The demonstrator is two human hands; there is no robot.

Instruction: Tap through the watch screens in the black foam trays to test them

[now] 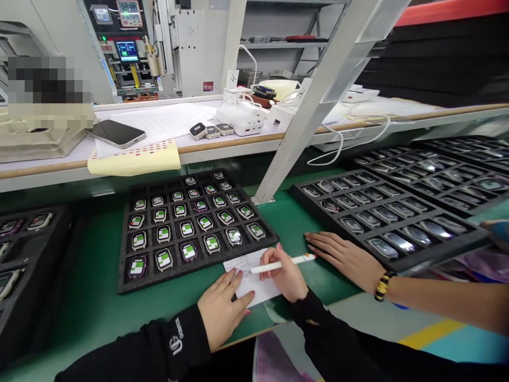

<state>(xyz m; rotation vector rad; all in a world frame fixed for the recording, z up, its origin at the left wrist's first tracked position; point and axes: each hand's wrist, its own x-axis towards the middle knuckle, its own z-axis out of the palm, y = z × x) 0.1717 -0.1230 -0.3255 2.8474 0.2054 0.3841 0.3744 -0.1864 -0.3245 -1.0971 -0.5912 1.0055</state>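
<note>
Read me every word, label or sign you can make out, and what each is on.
"H": left white card
"H": right white card
Too small or blurred to read: handwriting on the note paper; left sleeve logo; smartwatch screens; machine displays; red machine label; printed sheet.

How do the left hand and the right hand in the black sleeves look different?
The right hand holds a pen, while the left hand holds nothing.
The right hand's fingers curl; the left hand's are stretched out over the paper.
Both come out of black sleeves and have pinkish-red nails.
</note>
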